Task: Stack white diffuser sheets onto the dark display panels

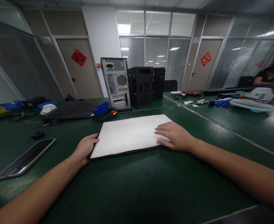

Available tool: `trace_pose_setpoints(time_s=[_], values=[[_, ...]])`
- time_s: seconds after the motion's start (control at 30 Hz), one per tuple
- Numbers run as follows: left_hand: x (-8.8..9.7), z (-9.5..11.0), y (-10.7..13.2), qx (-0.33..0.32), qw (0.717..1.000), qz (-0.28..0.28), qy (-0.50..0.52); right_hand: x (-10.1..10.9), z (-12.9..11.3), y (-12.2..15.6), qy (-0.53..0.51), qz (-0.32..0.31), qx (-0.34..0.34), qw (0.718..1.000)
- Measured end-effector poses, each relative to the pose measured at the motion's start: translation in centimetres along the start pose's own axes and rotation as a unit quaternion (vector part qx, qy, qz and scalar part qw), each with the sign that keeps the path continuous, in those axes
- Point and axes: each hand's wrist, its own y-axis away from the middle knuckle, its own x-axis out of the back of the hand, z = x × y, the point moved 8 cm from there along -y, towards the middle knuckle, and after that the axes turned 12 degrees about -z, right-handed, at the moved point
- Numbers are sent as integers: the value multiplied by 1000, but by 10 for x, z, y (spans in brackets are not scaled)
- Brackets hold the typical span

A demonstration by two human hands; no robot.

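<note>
A flat white rectangular panel with a thin black frame (127,135) lies in front of me, over the green tabletop. My left hand (87,147) grips its left edge, the thumb on the white face and the other fingers partly hidden at the side and below. On the panel's right part rests my right hand (174,135), palm down, with its fingers stretched out and slightly apart. That hand touches the white surface near the right edge, which it partly covers.
Computer cases (118,84) stand behind the panel, with a blue tray (101,108) and cables beside them. A dark flat screen-like slab (27,157) and a black mouse (37,134) lie left. A white fan-like grille (251,105) is at right; a person (270,74) sits beyond.
</note>
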Motion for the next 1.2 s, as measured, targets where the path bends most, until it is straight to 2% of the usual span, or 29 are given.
trace_pose_setpoints(time_s=[0.03,0.13,0.4,0.5,0.57,0.73,0.83,0.9,1.0,1.2], values=[[5,-4,2,30,999,41,12,0,-14,-2,7,-3,44,999],[4,-4,9,55,995,69,38,-3,-37,-6,32,-13,105,994],[4,-6,4,33,995,58,72,3,-55,-5,123,33,136,983],[4,-7,1,25,995,41,85,5,-56,-7,153,47,107,981],[2,-6,2,25,995,34,89,6,-54,-5,161,62,89,981],[-4,-1,3,-7,994,-2,113,12,-45,7,138,129,100,977],[-13,0,4,-27,991,-57,114,22,-27,14,120,173,59,976],[-21,4,8,-45,989,-101,98,29,-16,15,126,180,24,975],[-29,10,13,-69,986,-134,73,45,-2,15,134,170,-22,976],[-29,6,8,-83,981,-154,82,93,30,32,138,167,-117,969]])
